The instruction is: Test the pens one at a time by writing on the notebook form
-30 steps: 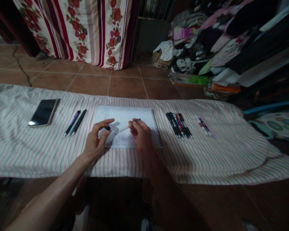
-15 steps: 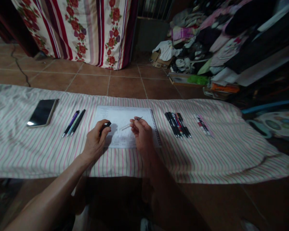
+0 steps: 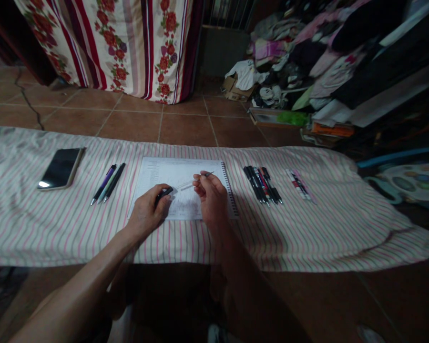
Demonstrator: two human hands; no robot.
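My left hand (image 3: 148, 213) rests on the near left part of a spiral notebook (image 3: 186, 183) and is closed on a short black pen part (image 3: 163, 193). My right hand (image 3: 210, 197) is over the notebook's near right side, pinching a thin pale pen refill (image 3: 196, 180) that points up and to the right. The notebook lies open on a pink-striped cloth (image 3: 307, 228) spread on the tiled floor.
Left of the notebook lie three pens (image 3: 107, 183) and a dark phone (image 3: 60, 167). To its right is a row of several dark pens (image 3: 262, 184) and a small pink packet (image 3: 299, 184). A floral curtain (image 3: 128, 43) and a heap of clothes (image 3: 307, 62) stand behind.
My left hand has closed round the black pen part and dropped onto the notebook. My right hand has tilted the refill slightly upward and stayed in place.
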